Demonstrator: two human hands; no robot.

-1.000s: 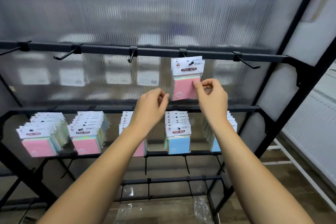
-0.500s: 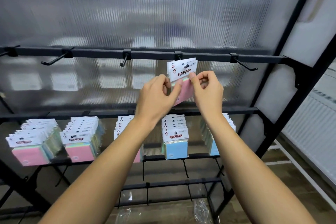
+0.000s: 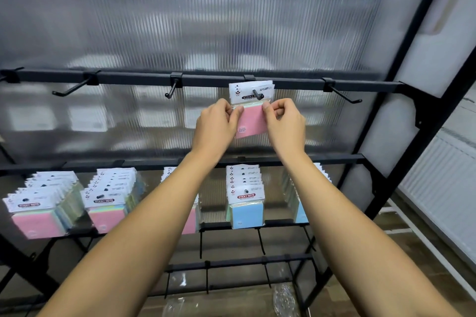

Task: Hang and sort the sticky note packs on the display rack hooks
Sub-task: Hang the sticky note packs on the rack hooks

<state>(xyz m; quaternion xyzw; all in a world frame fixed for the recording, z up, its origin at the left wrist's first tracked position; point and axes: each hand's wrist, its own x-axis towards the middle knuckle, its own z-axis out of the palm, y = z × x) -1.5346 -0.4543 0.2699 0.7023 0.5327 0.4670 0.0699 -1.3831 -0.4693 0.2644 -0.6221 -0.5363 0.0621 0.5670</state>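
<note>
The black display rack (image 3: 283,83) fills the view, its upper bar carrying hooks. Along the lower bar at 7 to 5 o'clock hang rows of sticky note packs (image 3: 246,198). Just above centre, at 12 o'clock, the pink sticky note pack (image 3: 252,121) hangs on a hook (image 3: 258,94). The left hand (image 3: 215,125) pinches its left edge and the right hand (image 3: 286,123) pinches its right edge.

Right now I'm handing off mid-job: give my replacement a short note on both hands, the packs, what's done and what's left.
Left hand and right hand each pinch a side of the pink pack, whose header sits on the top rail's fourth hook.
Done: that pack is threaded on; the lower rail carries full rows of packs.
Left: let go, then fill the bare top hooks, should more packs turn up; none show here.
</note>
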